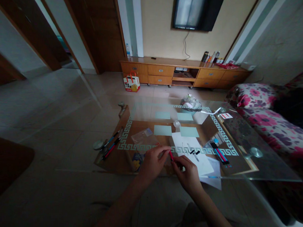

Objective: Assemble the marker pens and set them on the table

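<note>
Above the glass table (278, 172), I see a slim red pen part (171, 155) slanting from eleven o'clock to five o'clock, its far end pinched by the person's left hand (152, 163), its near end gripped by the right hand (188, 173), neither hand nearer

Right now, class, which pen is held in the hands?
The pinkish-red pen, gripped by the left hand and the right hand; the left-side pens and right-side pens lie untouched.

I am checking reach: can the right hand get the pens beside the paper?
Probably yes: the right hand holds a red piece, but only flat paper and black parts lie toward the pens.
</note>
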{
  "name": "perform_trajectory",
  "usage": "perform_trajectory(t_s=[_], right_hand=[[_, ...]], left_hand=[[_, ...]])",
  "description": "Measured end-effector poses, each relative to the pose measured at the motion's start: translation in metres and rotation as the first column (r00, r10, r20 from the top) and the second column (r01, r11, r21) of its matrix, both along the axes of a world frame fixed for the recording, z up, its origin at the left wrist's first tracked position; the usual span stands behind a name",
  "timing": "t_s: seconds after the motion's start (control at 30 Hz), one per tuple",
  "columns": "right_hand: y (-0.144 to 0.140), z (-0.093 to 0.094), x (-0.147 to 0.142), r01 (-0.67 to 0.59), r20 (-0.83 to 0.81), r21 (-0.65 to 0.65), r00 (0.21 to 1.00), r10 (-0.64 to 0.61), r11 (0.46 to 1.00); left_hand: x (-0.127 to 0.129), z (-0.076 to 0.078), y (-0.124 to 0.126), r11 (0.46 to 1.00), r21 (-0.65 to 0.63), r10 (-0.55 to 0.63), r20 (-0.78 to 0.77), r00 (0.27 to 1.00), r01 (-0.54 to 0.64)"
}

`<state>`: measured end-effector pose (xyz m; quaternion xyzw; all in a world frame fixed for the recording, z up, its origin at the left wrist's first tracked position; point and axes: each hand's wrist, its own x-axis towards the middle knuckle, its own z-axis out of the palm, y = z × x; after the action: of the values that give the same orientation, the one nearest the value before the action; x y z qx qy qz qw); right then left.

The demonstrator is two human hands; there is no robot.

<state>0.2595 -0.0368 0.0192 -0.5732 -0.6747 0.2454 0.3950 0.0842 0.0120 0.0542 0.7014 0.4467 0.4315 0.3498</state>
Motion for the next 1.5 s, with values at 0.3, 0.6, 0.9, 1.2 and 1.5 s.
perform_trajectory(t_s=[0.3, 0.6, 0.9, 1.2, 1.5], right_hand=[[0.002, 0.004, 0.0, 0.009, -0.002, 0.016, 1.0, -0.009, 1.0], [-0.001, 0.009, 0.0, 0.025, -0.074, 0.08, 0.997, -0.02, 0.996], [0.001, -0.001, 0.006, 0.059, 0.051, -0.001, 0.997, -0.058, 0.998], [0.006, -0.029, 0.029, 0.177, 0.398, -0.045, 0.906, -0.145, 0.983], [0.004, -0.026, 0.028, 0.16, 0.507, -0.094, 0.857, -0.091, 0.983]], left_hand=[[0.003, -0.003, 0.0, 0.999, 0.009, -0.046, -0.002, 0.999, 0.046], [0.004, -0.002, -0.004, 0.984, -0.088, -0.151, 0.055, 0.987, 0.156], [0.0, 0.001, -0.004, 0.998, -0.068, 0.01, 0.081, 0.997, -0.005], [0.0, -0.007, 0.002, 0.987, -0.155, 0.104, 0.407, 0.908, -0.044], [-0.001, -0.001, 0.005, 0.94, -0.338, 0.176, 0.612, 0.771, 0.054]])
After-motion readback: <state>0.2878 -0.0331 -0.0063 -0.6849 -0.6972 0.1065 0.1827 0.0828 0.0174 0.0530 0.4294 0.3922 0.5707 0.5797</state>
